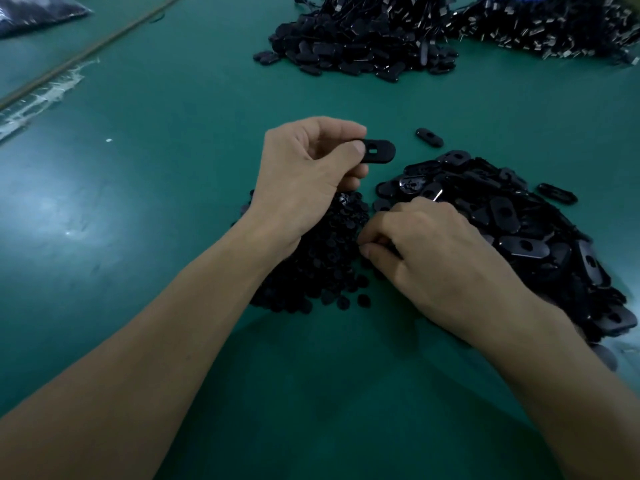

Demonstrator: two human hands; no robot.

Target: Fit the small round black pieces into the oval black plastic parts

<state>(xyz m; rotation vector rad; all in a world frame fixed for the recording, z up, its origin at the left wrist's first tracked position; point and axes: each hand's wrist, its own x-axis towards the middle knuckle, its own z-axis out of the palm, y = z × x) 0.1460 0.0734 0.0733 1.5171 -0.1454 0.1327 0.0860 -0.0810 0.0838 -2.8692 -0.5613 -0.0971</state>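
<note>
Head; L hand [304, 174] pinches oval part [377, 151]; R hand [433, 258] at round pcs [325, 271]

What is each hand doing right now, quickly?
Left hand: pinching an oval black part between thumb and fingers.
Right hand: fingers curled at the pile of small round pieces; whether it holds one cannot be told.

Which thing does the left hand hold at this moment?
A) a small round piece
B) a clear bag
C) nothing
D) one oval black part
D: the left hand pinches one oval part, which has a hole in it, above the green table.
</note>
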